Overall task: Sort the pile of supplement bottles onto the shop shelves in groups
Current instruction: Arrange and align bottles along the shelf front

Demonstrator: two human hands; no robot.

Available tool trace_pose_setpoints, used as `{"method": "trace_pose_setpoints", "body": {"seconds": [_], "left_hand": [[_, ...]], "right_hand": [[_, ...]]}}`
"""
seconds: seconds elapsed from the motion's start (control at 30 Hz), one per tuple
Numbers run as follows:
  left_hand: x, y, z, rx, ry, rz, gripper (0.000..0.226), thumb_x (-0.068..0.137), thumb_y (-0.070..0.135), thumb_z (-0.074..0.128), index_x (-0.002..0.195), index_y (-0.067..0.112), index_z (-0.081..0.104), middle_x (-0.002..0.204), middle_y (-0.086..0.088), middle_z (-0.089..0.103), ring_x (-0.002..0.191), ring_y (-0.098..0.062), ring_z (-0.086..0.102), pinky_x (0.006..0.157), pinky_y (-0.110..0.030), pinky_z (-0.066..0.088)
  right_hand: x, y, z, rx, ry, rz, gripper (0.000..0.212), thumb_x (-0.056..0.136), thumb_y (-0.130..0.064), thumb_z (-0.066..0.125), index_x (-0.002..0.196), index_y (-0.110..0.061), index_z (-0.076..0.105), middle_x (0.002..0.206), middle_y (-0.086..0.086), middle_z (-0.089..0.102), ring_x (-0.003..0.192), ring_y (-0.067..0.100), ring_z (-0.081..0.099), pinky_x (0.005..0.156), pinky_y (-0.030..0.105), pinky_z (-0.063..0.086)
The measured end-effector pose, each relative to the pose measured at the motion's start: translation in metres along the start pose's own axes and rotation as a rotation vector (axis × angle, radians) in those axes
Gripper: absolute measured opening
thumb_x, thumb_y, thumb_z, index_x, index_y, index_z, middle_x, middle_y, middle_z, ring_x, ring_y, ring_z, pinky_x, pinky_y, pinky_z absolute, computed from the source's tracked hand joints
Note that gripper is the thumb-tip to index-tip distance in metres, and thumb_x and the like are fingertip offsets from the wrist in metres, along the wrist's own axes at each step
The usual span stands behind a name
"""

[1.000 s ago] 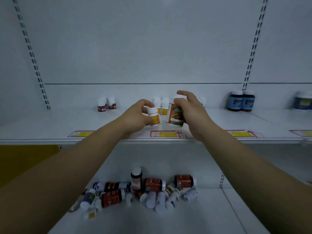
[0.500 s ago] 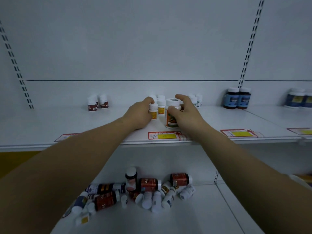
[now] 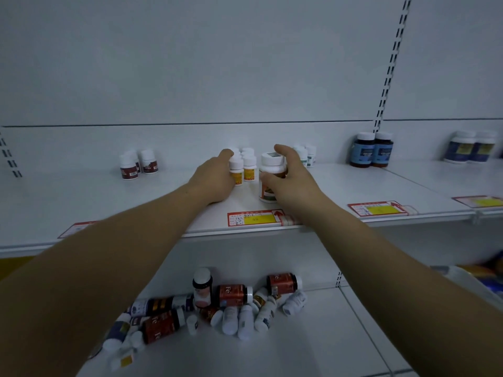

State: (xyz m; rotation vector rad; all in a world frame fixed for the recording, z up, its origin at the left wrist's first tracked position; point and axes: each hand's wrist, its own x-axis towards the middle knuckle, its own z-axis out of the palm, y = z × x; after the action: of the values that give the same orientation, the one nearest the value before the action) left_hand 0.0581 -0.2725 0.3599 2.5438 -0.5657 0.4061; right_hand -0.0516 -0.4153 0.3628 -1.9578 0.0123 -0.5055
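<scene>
Now the orange-labelled bottle (image 3: 272,164) stands upright on the white upper shelf (image 3: 353,186), with the right hand (image 3: 294,183) curled round it. The left hand (image 3: 212,180) touches a small yellow-labelled bottle (image 3: 236,172), its grip hidden. Below, the pile (image 3: 231,308) lies on the dim lower shelf (image 3: 299,349).

Head camera, close, facing shelves (image 3: 353,183), angled slightly down.

The upper shelf (image 3: 353,186) carries, left to right, upright maroon-label bottles (image 3: 129,168), yellow-label bottles (image 3: 250,171), a big white bottle (image 3: 268,193), small white-capped bottles (image 3: 307,156) and two blue-label bottles (image 3: 373,151); price tags (image 3: 251,217) line its front edge. The lower shelf (image 3: 299,346) holds a pile of bottles (image 3: 234,297), mostly on their sides
</scene>
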Motion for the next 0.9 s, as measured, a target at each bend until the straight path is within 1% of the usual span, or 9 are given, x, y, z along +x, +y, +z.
{"method": "trace_pose_setpoints", "body": {"seconds": [0.1, 0.2, 0.3, 0.4, 0.5, 0.6, 0.73, 0.8, 0.9], "left_hand": [[-0.003, 0.009, -0.006, -0.08, 0.061, -0.004, 0.061, 0.087, 0.017, 0.065, 0.14, 0.02, 0.036, 0.135, -0.011, 0.045, 0.117, -0.029, 0.05, 0.095, -0.036, 0.043], [-0.013, 0.033, -0.014, -0.221, 0.031, 0.057, 0.059, 0.085, 0.015, 0.066, 0.138, 0.022, 0.039, 0.13, -0.006, 0.045, 0.11, -0.023, 0.051, 0.092, -0.034, 0.047], [-0.028, 0.069, -0.018, -0.441, -0.163, 0.055, 0.057, 0.086, 0.014, 0.063, 0.137, 0.025, 0.04, 0.12, 0.003, 0.05, 0.102, -0.016, 0.053, 0.085, -0.03, 0.047], [-0.04, 0.117, -0.009, -0.669, -0.43, 0.075, 0.049, 0.085, 0.013, 0.065, 0.128, 0.025, 0.044, 0.115, 0.002, 0.058, 0.105, -0.015, 0.057, 0.093, -0.035, 0.048], [-0.051, 0.176, 0.017, -0.818, -0.505, 0.172, 0.03, 0.084, 0.014, 0.068, 0.108, 0.024, 0.054, 0.113, -0.002, 0.065, 0.107, -0.017, 0.061, 0.092, -0.036, 0.049], [-0.062, 0.247, 0.053, -1.001, -0.533, 0.167, 0.018, 0.086, 0.01, 0.065, 0.1, 0.019, 0.059, 0.102, -0.004, 0.07, 0.098, -0.02, 0.066, 0.088, -0.033, 0.053], [-0.082, 0.357, 0.105, -1.285, -0.67, 0.102, 0.019, 0.091, 0.009, 0.056, 0.109, 0.017, 0.055, 0.085, -0.003, 0.073, 0.083, -0.019, 0.069, 0.08, -0.03, 0.056], [-0.094, 0.413, 0.131, -1.355, -0.722, 0.127, 0.028, 0.092, 0.006, 0.055, 0.117, 0.017, 0.051, 0.085, -0.006, 0.072, 0.083, -0.022, 0.068, 0.082, -0.033, 0.054], [-0.111, 0.49, 0.163, -1.417, -0.815, 0.162, 0.034, 0.092, 0.005, 0.053, 0.124, 0.014, 0.048, 0.095, -0.007, 0.069, 0.087, -0.023, 0.067, 0.086, -0.035, 0.053]], "right_hand": [[0.001, -0.002, -0.003, 0.051, 0.075, 0.02, 0.055, 0.095, -0.021, 0.056, 0.142, -0.035, 0.031, 0.116, -0.012, 0.04, 0.097, 0.009, 0.048, 0.059, 0.008, 0.04], [0.001, -0.006, -0.015, 0.077, 0.131, 0.022, 0.054, 0.094, -0.019, 0.058, 0.14, -0.033, 0.032, 0.118, -0.01, 0.04, 0.099, 0.011, 0.047, 0.061, 0.012, 0.041], [0.0, -0.013, -0.04, 0.117, 0.163, 0.021, 0.051, 0.092, -0.018, 0.059, 0.136, -0.033, 0.037, 0.117, -0.006, 0.045, 0.092, 0.009, 0.052, 0.068, 0.017, 0.042], [-0.008, -0.015, -0.082, 0.119, 0.202, 0.029, 0.047, 0.09, -0.018, 0.06, 0.131, -0.032, 0.042, 0.112, -0.004, 0.05, 0.092, 0.008, 0.055, 0.07, 0.023, 0.048], [-0.028, -0.006, -0.139, 0.085, 0.244, 0.024, 0.047, 0.088, -0.022, 0.064, 0.13, -0.029, 0.044, 0.108, -0.004, 0.053, 0.092, 0.012, 0.06, 0.069, 0.024, 0.052], [-0.053, 0.009, -0.212, 0.081, 0.316, 0.058, 0.04, 0.09, -0.034, 0.061, 0.127, -0.027, 0.046, 0.109, 0.0, 0.057, 0.094, 0.017, 0.064, 0.082, 0.033, 0.056], [-0.094, 0.036, -0.327, 0.06, 0.445, 0.126, 0.028, 0.095, -0.048, 0.048, 0.111, -0.026, 0.054, 0.109, 0.004, 0.063, 0.102, 0.022, 0.063, 0.089, 0.04, 0.052], [-0.119, 0.051, -0.383, 0.005, 0.506, 0.137, 0.023, 0.094, -0.049, 0.049, 0.103, -0.029, 0.055, 0.108, 0.001, 0.064, 0.102, 0.02, 0.062, 0.089, 0.04, 0.05], [-0.155, 0.071, -0.458, -0.044, 0.592, 0.169, 0.027, 0.092, -0.05, 0.051, 0.109, -0.028, 0.056, 0.115, 0.0, 0.062, 0.105, 0.018, 0.06, 0.092, 0.041, 0.048]]}}
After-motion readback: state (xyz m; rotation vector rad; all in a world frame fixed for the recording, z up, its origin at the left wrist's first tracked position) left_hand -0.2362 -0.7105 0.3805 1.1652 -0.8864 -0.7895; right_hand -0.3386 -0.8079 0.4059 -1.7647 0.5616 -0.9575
